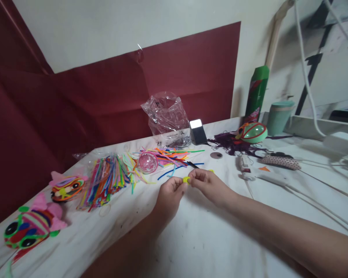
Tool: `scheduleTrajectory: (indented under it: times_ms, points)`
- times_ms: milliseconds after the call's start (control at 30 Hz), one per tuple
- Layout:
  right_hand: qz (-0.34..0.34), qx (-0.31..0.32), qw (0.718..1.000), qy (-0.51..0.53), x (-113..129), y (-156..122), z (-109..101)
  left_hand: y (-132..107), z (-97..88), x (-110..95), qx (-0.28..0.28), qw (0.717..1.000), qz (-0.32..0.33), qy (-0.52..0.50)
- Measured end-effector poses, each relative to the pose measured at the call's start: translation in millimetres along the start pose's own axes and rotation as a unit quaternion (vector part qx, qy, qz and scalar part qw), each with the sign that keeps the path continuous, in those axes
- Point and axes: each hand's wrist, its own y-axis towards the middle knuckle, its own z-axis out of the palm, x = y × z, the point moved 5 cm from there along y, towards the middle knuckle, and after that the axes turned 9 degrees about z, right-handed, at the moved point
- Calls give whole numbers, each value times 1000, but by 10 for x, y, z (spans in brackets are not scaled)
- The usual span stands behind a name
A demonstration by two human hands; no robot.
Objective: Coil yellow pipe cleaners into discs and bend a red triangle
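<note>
Over the middle of the white table, my left hand (171,193) and my right hand (210,184) meet with thumbs and forefingers pinched. Between their fingertips is a small bright yellow piece (186,180) that looks like a curled pipe cleaner; the fingers cover part of it. Another bit of yellow (211,170) shows just behind my right hand. Beyond the hands lie loose coloured pipe cleaners (174,157), and a clear plastic dome (147,162) rests at their left end. A dark, thin tool (193,165) lies close behind my right hand, partly hidden.
On the left are a bagged pipe cleaner bundle (104,181) and two colourful fish-like crafts (34,226), (68,188). A clear bag (166,119) stands at the back. To the right are a glue gun (261,175), cords, a green balloon-like ball (255,132) and a green bottle (256,92).
</note>
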Motion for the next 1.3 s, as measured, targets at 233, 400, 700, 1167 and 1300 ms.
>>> scheduleTrajectory:
  times_ms: [233, 400, 700, 1167, 1300]
  points:
    - [2, -4, 999, 44, 1, -61, 96, -65, 6, -41, -30, 999, 13, 5]
    - [7, -3, 998, 55, -16, -68, 96, -55, -4, -77, -30, 999, 24, 6]
    - [-1, -13, 1000, -6, -27, -63, 62, -22, -28, -69, -18, 999, 39, 23]
    - [-14, 31, 997, -72, 35, -61, 86, -38, -20, -41, -13, 998, 45, 39]
    - [-23, -34, 950, -309, 119, 52, -148, -24, -6, -40, -4, 999, 30, 30]
